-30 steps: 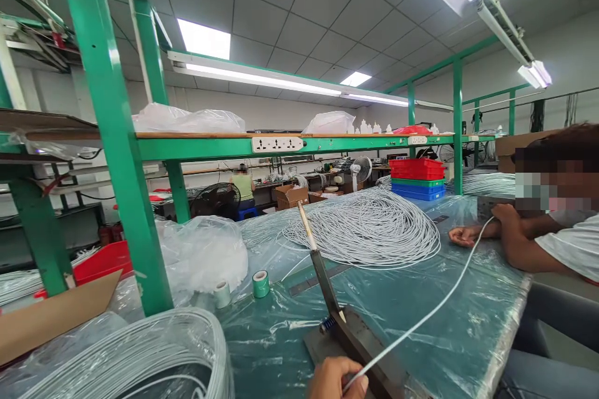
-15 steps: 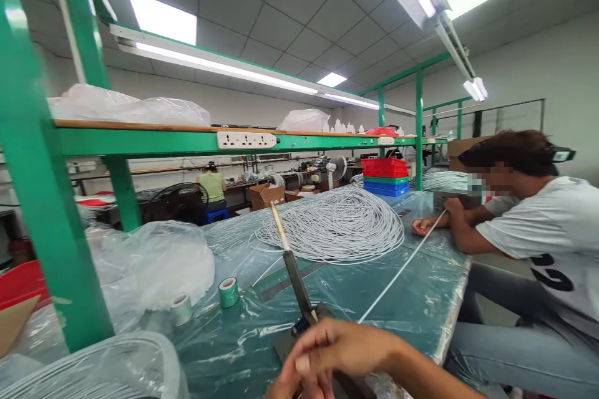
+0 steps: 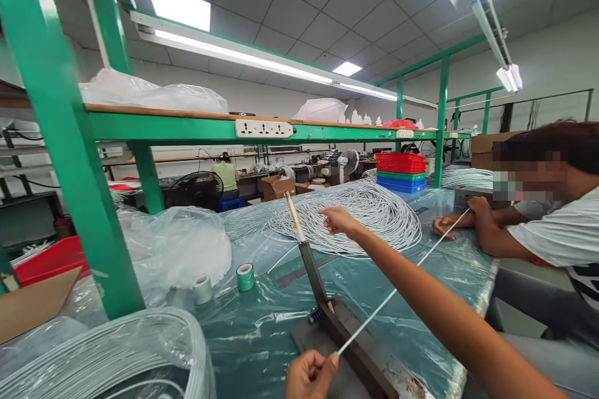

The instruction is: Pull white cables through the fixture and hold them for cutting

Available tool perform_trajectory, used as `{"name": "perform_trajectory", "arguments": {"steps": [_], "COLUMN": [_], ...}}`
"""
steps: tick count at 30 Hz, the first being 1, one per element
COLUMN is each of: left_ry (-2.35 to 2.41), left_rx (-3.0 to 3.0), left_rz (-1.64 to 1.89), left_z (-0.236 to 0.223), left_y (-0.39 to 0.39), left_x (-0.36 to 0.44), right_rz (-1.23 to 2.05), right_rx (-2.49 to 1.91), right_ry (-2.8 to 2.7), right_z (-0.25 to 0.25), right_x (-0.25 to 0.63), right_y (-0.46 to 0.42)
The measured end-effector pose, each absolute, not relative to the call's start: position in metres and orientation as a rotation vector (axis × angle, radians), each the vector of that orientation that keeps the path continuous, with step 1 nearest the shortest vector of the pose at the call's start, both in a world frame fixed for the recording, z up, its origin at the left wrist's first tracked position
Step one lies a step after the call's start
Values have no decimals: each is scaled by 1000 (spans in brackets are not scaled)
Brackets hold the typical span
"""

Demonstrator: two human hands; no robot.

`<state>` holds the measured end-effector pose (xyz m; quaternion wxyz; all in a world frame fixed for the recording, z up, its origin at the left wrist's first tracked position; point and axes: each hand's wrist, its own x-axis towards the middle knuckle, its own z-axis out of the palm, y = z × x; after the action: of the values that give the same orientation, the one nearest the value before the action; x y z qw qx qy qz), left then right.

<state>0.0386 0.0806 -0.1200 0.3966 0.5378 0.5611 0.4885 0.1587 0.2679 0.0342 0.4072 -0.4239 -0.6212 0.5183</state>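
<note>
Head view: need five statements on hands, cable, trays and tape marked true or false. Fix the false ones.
1. The left hand pinches a white cable. True.
2. The right hand grips the lever. False: a gap shows between the right hand and the lever.
3. The white cable droops in a deep curve. False: it runs nearly straight toward a co-worker's hand.
4. The stacked trays go red, green, blue from top down. True.
5. The green tape roll is left of the paler roll. False: it is right of it in the picture.
</note>
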Motion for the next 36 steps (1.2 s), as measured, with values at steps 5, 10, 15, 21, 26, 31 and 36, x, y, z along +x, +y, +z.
{"name": "perform_trajectory", "arguments": {"steps": [5, 10, 15, 21, 26, 31, 36], "left_ry": [1395, 1428, 1402, 1376, 1392, 1430, 1453], "left_rx": [1274, 1242, 1229, 1198, 1151, 1110, 1077], "left_rz": [1288, 1265, 1259, 1230, 1179, 1147, 1133], "left_z": [-129, -137, -140, -139, -138, -137, -132], "left_y": [85, 87, 88, 88, 86, 85, 83], "left_x": [39, 37, 35, 34, 32, 32, 35], "right_rz": [1512, 1706, 1733, 1723, 1770, 1852, 1927], "right_rx": [-1173, -1125, -1152, -1102, -975, -990, -907], "right_ry": [-1571, -1601, -1584, -1570, -1569, -1531, -1529], "right_z": [30, 33, 36, 45, 59, 61, 33], "right_x": [125, 95, 90, 111, 154, 209, 257], "right_y": [292, 299, 296, 276, 242, 183, 113]}}
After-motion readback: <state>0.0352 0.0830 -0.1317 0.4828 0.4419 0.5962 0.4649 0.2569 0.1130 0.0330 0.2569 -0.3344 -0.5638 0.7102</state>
